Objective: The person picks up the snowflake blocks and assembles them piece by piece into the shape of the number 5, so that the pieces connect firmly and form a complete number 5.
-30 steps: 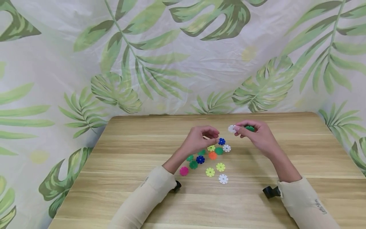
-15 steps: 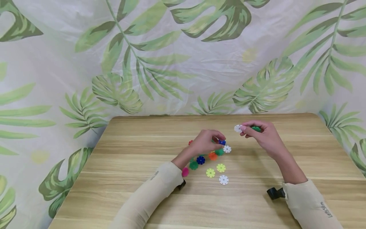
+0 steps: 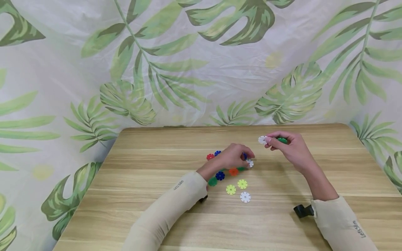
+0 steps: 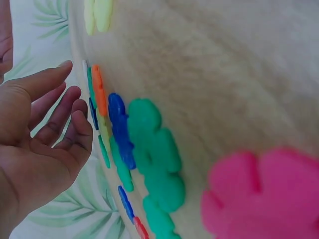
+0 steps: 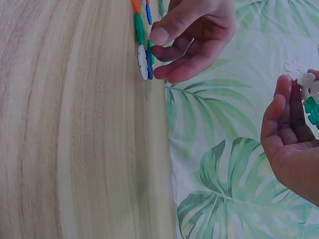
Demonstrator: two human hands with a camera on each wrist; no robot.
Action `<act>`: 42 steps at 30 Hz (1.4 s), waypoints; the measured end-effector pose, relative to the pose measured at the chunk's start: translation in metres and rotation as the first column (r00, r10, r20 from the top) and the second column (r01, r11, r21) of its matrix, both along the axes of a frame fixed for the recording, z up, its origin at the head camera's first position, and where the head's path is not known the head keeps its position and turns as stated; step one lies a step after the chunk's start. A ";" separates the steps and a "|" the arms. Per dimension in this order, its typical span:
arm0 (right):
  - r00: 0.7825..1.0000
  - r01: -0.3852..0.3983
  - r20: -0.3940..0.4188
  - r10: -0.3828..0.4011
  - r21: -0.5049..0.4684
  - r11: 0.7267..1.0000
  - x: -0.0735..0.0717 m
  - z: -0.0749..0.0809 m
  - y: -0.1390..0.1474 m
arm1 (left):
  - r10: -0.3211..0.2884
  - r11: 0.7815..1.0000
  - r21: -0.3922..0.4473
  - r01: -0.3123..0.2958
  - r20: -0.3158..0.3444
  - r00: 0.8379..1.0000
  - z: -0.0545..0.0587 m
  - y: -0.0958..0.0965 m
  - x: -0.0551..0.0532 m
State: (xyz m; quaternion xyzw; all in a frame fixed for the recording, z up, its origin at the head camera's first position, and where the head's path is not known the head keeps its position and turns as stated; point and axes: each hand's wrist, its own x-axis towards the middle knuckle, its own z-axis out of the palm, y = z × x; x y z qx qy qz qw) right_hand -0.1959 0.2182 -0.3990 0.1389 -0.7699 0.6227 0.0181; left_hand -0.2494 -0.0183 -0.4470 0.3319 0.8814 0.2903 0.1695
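Observation:
My left hand (image 3: 235, 157) hovers low over the scattered interlocking discs, thumb and fingers apart. Its thumb tip is by a white disc (image 3: 251, 162) on the table; whether it touches is unclear. A blue disc (image 3: 245, 156) shows behind that thumb. My right hand (image 3: 290, 148) is raised farther right, pinching a white interlocking disc (image 3: 262, 139) between thumb and fingers. A green disc (image 3: 282, 140) shows inside that hand. In the right wrist view, white pieces (image 5: 297, 69) and a green disc (image 5: 312, 110) appear joined, partly cut off by the frame edge.
Near the left forearm lie an orange disc (image 3: 233, 171), a blue disc (image 3: 220, 175), a green disc (image 3: 212, 181) and a red disc (image 3: 210, 157). Closer in are yellow discs (image 3: 230, 189) and a white one (image 3: 245, 197). A pink disc (image 4: 264, 194) shows in the left wrist view. A leaf-print cloth (image 3: 176, 69) hangs behind the table.
My left hand has moved right and slightly down, from beside the blue disc to the white disc. The right hand has shifted a little right, still pinching its white disc.

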 end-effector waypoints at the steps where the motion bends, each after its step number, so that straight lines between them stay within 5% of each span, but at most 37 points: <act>1: 1.000 -0.001 0.001 0.001 -0.003 1.000 0.000 0.000 0.000 | -0.002 1.000 -0.006 0.002 0.006 1.000 -0.001 0.001 0.000; 21: 1.000 -0.004 0.012 0.004 0.006 1.000 0.000 -0.002 -0.001 | -0.005 0.996 -0.087 0.006 0.016 1.000 -0.001 0.008 0.005; 29: 1.000 -0.004 0.016 0.003 0.020 1.000 0.000 -0.001 -0.001 | -0.017 1.000 0.004 0.017 0.046 0.999 0.008 -0.005 0.008; 42: 1.000 -0.016 0.002 0.016 0.036 0.999 -0.001 0.000 -0.004 | 0.147 0.966 0.208 -0.151 0.036 0.989 0.035 -0.047 0.019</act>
